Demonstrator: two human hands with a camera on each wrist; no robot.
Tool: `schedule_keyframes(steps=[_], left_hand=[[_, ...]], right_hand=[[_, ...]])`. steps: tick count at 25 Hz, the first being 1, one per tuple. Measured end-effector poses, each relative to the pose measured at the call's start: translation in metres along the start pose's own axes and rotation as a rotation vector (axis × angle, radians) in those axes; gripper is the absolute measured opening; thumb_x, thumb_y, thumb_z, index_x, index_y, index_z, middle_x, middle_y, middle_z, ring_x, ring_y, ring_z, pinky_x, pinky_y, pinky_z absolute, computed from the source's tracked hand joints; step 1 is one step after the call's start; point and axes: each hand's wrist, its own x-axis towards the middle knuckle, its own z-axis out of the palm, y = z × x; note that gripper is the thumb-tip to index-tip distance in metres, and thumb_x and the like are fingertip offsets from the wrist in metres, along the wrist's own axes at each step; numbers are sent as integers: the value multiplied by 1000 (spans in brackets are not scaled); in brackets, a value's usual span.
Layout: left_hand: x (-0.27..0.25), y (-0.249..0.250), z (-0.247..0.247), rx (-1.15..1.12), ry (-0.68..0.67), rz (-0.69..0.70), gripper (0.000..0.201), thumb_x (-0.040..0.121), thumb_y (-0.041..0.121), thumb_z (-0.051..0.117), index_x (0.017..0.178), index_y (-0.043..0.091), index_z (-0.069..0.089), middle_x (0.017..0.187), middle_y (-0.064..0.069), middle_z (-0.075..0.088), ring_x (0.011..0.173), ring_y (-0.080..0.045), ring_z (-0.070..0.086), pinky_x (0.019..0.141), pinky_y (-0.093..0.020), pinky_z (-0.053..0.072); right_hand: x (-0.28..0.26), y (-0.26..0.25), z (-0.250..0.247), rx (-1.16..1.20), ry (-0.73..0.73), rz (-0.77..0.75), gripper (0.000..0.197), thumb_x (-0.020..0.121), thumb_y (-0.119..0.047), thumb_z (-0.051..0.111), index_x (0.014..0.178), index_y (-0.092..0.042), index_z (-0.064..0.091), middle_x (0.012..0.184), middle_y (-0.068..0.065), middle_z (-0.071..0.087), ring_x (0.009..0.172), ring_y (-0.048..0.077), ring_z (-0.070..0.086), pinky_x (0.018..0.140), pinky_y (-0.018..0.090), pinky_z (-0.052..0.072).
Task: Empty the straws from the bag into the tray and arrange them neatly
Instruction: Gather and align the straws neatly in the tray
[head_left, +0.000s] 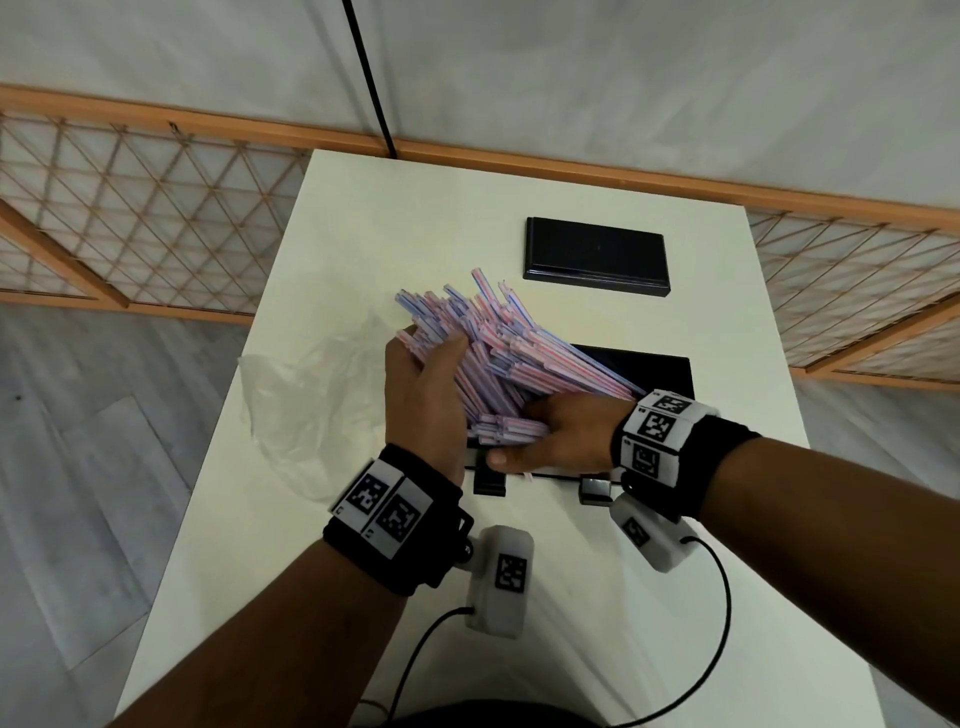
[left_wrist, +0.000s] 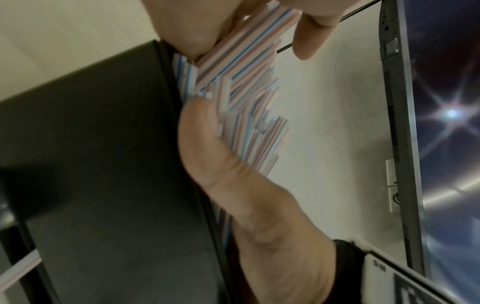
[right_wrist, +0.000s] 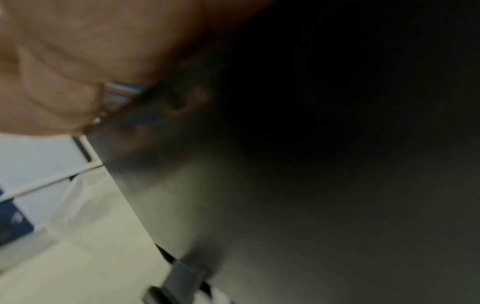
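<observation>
A thick bundle of pink, blue and white striped straws (head_left: 493, 353) is held slanted above the black tray (head_left: 670, 376), fanning out toward the far left. My left hand (head_left: 428, 382) grips the bundle from its left side, thumb over the top. My right hand (head_left: 545, 439) grips the near ends of the straws low over the tray's front edge. In the left wrist view the straws (left_wrist: 249, 92) sit between my left fingers (left_wrist: 311, 33) and the right thumb (left_wrist: 221, 174), beside the tray (left_wrist: 103, 164). The right wrist view shows a glimpse of straws (right_wrist: 122, 92) under the palm.
The emptied clear plastic bag (head_left: 311, 400) lies crumpled on the white table (head_left: 415, 208) left of the tray. A black lid (head_left: 595, 257) rests farther back. Two latches (head_left: 489, 480) stick out from the tray's front. One stray straw (left_wrist: 20, 269) lies by the tray.
</observation>
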Motion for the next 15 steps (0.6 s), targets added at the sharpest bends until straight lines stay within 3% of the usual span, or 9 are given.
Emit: schedule_keyframes(steps=[3, 5, 7, 8, 10, 12, 15], left_hand=[[-1, -1, 1, 2, -6, 7, 27, 99, 10, 55, 125, 8, 56, 111, -10, 70, 93, -21, 73, 74, -34, 58], [-2, -3, 1, 20, -18, 23, 31, 98, 9, 56, 129, 9, 55, 113, -8, 70, 94, -18, 73, 75, -32, 59], [-2, -5, 0, 67, -21, 51, 41, 90, 12, 65, 129, 13, 55, 116, -6, 71, 101, -20, 72, 83, -39, 60], [-1, -6, -1, 105, -26, 69, 49, 82, 16, 71, 128, 14, 55, 117, -7, 71, 104, -23, 72, 87, -44, 60], [-1, -8, -4, 181, -47, 98, 65, 68, 24, 80, 126, 12, 56, 118, -11, 71, 105, -29, 72, 90, -55, 58], [-1, -6, -7, 232, -51, 118, 72, 60, 27, 84, 125, 10, 57, 115, -11, 72, 102, -28, 73, 89, -56, 58], [-3, -4, -4, 289, -61, 135, 67, 62, 18, 88, 123, 10, 62, 112, -8, 75, 100, -23, 74, 90, -52, 59]], right_hand=[[3, 1, 3, -94, 74, 2, 76, 78, -80, 50, 131, -26, 53, 108, -11, 48, 108, 12, 46, 91, 20, 27], [9, 6, 7, -144, 155, 46, 102, 60, -96, 42, 132, -25, 52, 119, -8, 55, 121, 17, 50, 96, 24, 32], [14, 12, 12, -130, 177, 73, 117, 46, -103, 38, 133, -26, 53, 128, -7, 58, 124, 20, 52, 100, 26, 35], [15, 16, 13, -126, 173, 66, 114, 43, -103, 39, 125, -27, 57, 122, -8, 61, 117, 19, 55, 97, 27, 39], [8, 21, 13, -139, 193, 31, 92, 43, -101, 46, 100, -29, 56, 97, -11, 62, 92, 14, 60, 79, 27, 43], [1, 27, 10, -142, 239, 10, 77, 46, -97, 53, 84, -30, 53, 79, -12, 59, 74, 8, 57, 66, 28, 43], [-6, 30, 7, -133, 177, 44, 71, 53, -95, 52, 77, -29, 58, 73, -8, 61, 71, 10, 59, 67, 30, 48]])
